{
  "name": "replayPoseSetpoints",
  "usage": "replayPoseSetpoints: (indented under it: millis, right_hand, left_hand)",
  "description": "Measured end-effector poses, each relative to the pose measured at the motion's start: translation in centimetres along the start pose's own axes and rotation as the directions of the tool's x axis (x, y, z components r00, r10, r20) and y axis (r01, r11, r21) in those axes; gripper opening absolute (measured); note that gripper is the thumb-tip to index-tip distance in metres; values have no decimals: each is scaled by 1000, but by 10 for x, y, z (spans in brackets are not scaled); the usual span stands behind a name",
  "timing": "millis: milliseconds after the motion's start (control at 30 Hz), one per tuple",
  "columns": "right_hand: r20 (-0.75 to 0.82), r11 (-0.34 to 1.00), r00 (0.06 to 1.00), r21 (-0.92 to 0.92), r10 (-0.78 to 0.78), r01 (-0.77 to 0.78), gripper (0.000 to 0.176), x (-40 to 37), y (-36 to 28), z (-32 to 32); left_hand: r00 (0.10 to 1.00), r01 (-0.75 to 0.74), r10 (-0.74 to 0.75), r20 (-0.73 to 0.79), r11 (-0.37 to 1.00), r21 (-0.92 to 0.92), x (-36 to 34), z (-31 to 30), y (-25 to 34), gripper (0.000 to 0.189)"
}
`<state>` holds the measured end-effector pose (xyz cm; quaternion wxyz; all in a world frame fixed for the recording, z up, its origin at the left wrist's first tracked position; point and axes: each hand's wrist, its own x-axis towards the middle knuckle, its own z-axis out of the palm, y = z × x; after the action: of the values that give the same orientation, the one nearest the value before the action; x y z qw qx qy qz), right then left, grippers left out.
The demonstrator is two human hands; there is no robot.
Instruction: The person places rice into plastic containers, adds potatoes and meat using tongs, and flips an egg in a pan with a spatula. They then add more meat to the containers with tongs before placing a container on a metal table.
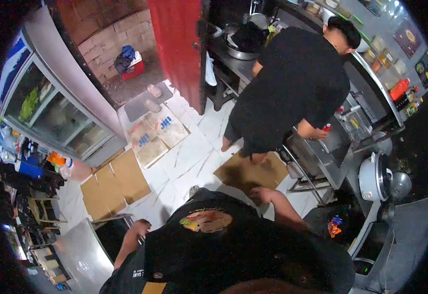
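My left hand [139, 228] hangs beside my body, near the corner of a steel table [84, 252]. Its fingers look curled, and a small shiny piece shows at its lower edge; what it is I cannot make out. On the other side, my right hand [262, 195] is low in front of my dark shirt [243, 250], over the floor by a cardboard sheet [253, 171]. Its fingers are dim and blurred, and no held thing can be seen in it.
A co-worker [292, 88] in black stands at the steel counter [329, 147], one hand by a small red item [327, 127]. A glass-door fridge [52, 108] is at left, near a red door [177, 54]. Cardboard [116, 183] lies on the tiles. A white cooker [371, 176] stands right.
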<state>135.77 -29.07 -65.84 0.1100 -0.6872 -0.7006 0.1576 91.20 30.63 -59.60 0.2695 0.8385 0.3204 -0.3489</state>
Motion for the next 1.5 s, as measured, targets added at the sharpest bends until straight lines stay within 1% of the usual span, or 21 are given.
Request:
replayPoseSetpoints:
  millis: [33,67,133,167,233,300,367,400,467,533,567,667,767,800,833,933,1033,1300,1367,1433,1500]
  right_hand:
    - [-6,1000,1000,1,-1,1,34,41,5,-17]
    - [107,743,911,544,398,-389,33,79,4,-47]
    - [246,375,736,734,630,-567,29,132,16,-104]
    - [86,610,787,582,611,-537,26,153,27,-133]
    - [272,496,629,425,728,-757,23,210,-5,-266]
    - [191,587,767,540,613,-604,22,239,58,-265]
    - [72,451,761,768,645,-454,27,275,79,-305]
    - [19,502,746,728,665,-466,28,294,90,-326]
    - [-66,544,734,717,676,-437,30,328,130,-352]
    - [-85,469,696,795,713,-384,29,357,186,-363]
    - [-97,473,690,795,717,-380,29,370,210,-376]
    - [-116,278,510,927,852,-253,23,404,271,-423]
    - [-248,386,439,886,864,-259,22,430,356,-461]
    - [-239,312,407,942,881,-121,21,441,372,-482]
    - [-238,290,310,948,920,-133,18,449,384,-503]
    - [-335,331,164,942,928,49,17,473,427,-540]
    - [-366,356,116,929,923,99,16,496,458,-565]
    - [-391,393,-39,912,920,122,15,499,483,-591]
    - [-472,479,-83,869,878,125,16,477,501,-587]
    - [-544,556,-206,831,814,5,19,455,505,-597]
    - [-548,591,-301,804,780,68,21,435,516,-608]
  left_hand:
    - [994,-18,21,-110,999,34,-6,-43,5,40]
    - [977,-45,56,-204,997,61,-11,-88,10,39]
    - [935,-188,200,-294,980,70,-11,-160,1,38]
    - [901,-296,303,-312,953,71,-1,-189,-14,36]
    - [912,-218,209,-353,976,17,-13,-245,18,35]
    - [914,-137,113,-389,990,-35,-32,-297,69,35]
    - [917,-169,106,-385,977,-134,-31,-328,109,31]
    - [918,-172,114,-380,977,-123,-17,-333,119,31]
    - [830,-367,114,-546,849,-380,16,-327,124,20]
    - [854,-363,-27,-520,686,-631,65,-299,100,11]
    - [888,-267,-67,-455,730,-629,86,-281,86,20]
    - [953,20,-213,-215,753,-658,125,-220,67,20]
    - [944,232,-329,-11,689,-687,152,-206,91,19]
    - [938,259,-348,14,672,-694,160,-213,105,19]
    - [931,280,-363,31,658,-699,169,-221,116,19]
    - [925,291,-376,46,629,-721,197,-250,135,19]
    - [928,280,-370,39,625,-728,229,-287,142,19]
    - [950,149,-294,-102,716,-682,314,-434,93,19]
    - [951,99,-264,-161,754,-649,329,-482,79,19]
    - [945,65,-248,-215,782,-619,346,-531,70,19]
    - [939,28,-221,-263,811,-584,362,-578,70,19]
